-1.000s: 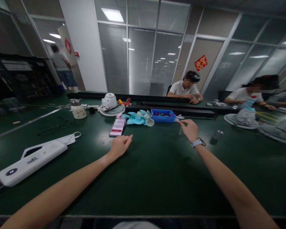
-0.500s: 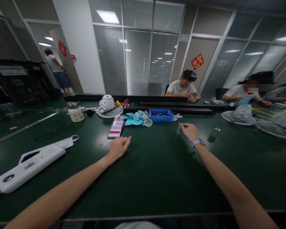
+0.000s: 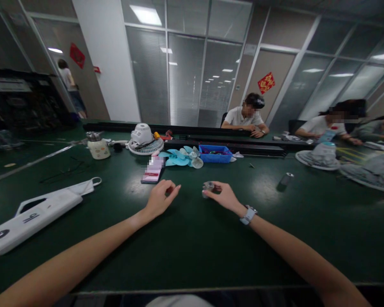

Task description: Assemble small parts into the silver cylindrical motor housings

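Observation:
My right hand [image 3: 223,197], with a watch on its wrist, holds a small silvery cylinder [image 3: 208,187] in its fingertips, just above the dark green table [image 3: 192,247]. My left hand [image 3: 160,198] rests on the table a short way to its left, fingers loosely curled with nothing in them. A phone with a pink screen [image 3: 152,174] lies just beyond my left hand. A second small metal cylinder [image 3: 285,179] lies on the table to the right.
Light blue fan blades [image 3: 182,157], a blue tray [image 3: 215,154], a white fan part on a grille [image 3: 143,140] and a white jar [image 3: 97,147] stand further back. A white box [image 3: 28,217] and a face mask [image 3: 83,186] lie left. Seated people work across the table.
My right hand has pulled back from the far middle of the table toward my left hand, bringing the small cylinder with it. My left hand has stayed in place.

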Demonstrator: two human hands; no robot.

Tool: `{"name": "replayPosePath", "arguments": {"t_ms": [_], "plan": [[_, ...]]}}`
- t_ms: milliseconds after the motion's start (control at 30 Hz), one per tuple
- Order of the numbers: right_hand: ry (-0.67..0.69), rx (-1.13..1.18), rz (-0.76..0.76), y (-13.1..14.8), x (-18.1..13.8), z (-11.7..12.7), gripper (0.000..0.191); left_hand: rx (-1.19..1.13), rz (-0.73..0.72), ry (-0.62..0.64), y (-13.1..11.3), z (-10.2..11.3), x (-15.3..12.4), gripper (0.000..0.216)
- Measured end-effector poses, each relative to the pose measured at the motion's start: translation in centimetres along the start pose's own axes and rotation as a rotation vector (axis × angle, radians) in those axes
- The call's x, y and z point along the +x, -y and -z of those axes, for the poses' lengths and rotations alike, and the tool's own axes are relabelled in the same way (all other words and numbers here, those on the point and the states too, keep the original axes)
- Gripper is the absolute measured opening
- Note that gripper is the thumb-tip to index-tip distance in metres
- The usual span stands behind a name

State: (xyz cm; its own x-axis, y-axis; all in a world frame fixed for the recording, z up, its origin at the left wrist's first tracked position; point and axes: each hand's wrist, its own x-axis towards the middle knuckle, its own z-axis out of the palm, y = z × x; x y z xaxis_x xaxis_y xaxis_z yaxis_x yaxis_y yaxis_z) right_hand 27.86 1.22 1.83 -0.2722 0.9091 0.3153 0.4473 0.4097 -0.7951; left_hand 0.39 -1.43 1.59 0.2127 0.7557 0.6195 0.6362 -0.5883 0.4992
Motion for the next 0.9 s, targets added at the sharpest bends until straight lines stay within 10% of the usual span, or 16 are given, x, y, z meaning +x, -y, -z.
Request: {"name": "replayPosePath", "arguments": {"t_ms": [167,500,900], "plan": [[0.184,0.119,0.117,3.1,-1.8,-4.5,0.037,-0.143,-0.014,0.167,-3.3,-0.7,-0.8,0.030],[0.185,0.115,0.112,2.8,-2.0,-4.8,0.032,-0.227,0.053,0.155,-3.4,-2.0,0.9,0.018],[0.122,0.104,0.093,2.8,-2.2,-5.0,0.045,-0.065,0.104,0.236,2.2,-0.5,-0.3,0.020]]}}
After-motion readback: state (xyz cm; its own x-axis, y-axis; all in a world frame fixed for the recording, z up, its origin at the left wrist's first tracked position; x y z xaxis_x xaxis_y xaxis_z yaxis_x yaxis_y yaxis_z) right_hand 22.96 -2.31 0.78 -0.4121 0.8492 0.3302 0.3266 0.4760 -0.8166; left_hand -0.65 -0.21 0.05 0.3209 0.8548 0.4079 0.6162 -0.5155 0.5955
